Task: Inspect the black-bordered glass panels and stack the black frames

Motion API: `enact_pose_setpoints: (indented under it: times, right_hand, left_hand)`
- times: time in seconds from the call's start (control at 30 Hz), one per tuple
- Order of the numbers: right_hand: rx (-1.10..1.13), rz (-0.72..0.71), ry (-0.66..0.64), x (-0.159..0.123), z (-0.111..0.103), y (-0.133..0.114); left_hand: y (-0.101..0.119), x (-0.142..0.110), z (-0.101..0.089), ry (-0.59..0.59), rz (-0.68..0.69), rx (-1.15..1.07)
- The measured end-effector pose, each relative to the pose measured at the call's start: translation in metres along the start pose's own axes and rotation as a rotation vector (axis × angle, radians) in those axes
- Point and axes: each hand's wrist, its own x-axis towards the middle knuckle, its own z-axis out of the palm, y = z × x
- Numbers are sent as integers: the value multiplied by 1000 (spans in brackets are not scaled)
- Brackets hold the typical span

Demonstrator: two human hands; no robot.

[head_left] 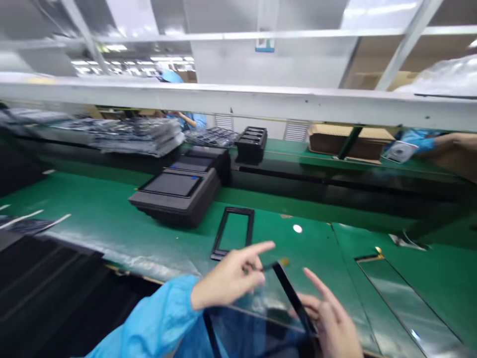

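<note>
A clear glass panel with a black border [286,286] is held tilted low in front of me, above the bench's near edge. My right hand [330,318] grips its right edge, forefinger stretched upward. At its top edge, my left hand [233,276] has thumb and curled fingers closed, while the forefinger points right; the exact contact is partly hidden. Just beyond my left hand, a black rectangular frame [251,226] lies flat on the green bench. Off to the right, another clear panel with a thin dark border [406,298] lies flat, with a small orange tab at its top corner.
Stacked dark foam trays [175,204] holding black-bordered panels stand left of centre. On the rear shelf are piled grey sheets [137,134], a black divided tray [252,141] and cardboard boxes [350,144]. Black material [44,283] fills the lower left. Co-workers' blue sleeves [419,141] show behind.
</note>
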Motion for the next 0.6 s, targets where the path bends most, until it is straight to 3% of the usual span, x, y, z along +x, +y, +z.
enact_pose_setpoints:
  times: [0.07, 0.13, 0.2, 0.23, 0.33, 0.43, 0.53, 0.6]
  right_hand:
    - [49, -51, 68, 25, -17, 7]
    - [18, -71, 89, 43, -19, 14]
    - [-23, -101, 20, 51, 3, 23]
    - [-25, -140, -33, 51, 23, 27]
    - [-4, -310, -166, 48, 99, 36]
    - [36, -325, -129, 52, 153, 38]
    - [-26, -408, -40, 61, 156, 36]
    - [-127, -543, -109, 65, 140, 33]
  left_hand:
    - [7, -4, -48, 288, 15, -166]
    - [14, -10, -97, 550, 95, -268]
    - [17, -13, -132, 729, 133, -371]
    - [16, -13, -141, 776, 142, -402]
    - [6, -5, -132, 794, 156, -447]
    - [-6, 2, -105, 762, 157, -485]
    - [-6, -4, -102, 696, 134, -529]
    - [0, -16, -116, 555, 47, -578]
